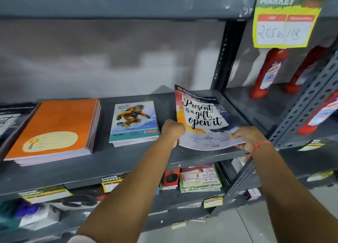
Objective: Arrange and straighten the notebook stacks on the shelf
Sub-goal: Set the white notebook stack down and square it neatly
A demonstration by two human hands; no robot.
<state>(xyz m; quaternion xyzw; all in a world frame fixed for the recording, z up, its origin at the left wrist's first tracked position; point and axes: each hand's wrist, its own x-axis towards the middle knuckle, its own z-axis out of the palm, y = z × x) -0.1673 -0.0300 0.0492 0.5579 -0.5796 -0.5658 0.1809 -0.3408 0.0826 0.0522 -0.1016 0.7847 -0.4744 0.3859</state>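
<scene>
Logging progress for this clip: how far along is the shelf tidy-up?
Looks done: the orange stack and the snowboarder stack lie fairly squared on the shelf. In hand: the left hand and right hand grip the "Present is a gift" notebooks, tilted off the shelf. Left: set them flat and aligned. A stack at the far left is cut off.

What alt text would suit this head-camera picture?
Two bare hands, left and right, grip the near corners of a "Present is a gift" notebook stack on a grey shelf, beside orange and snowboarder stacks.
</scene>
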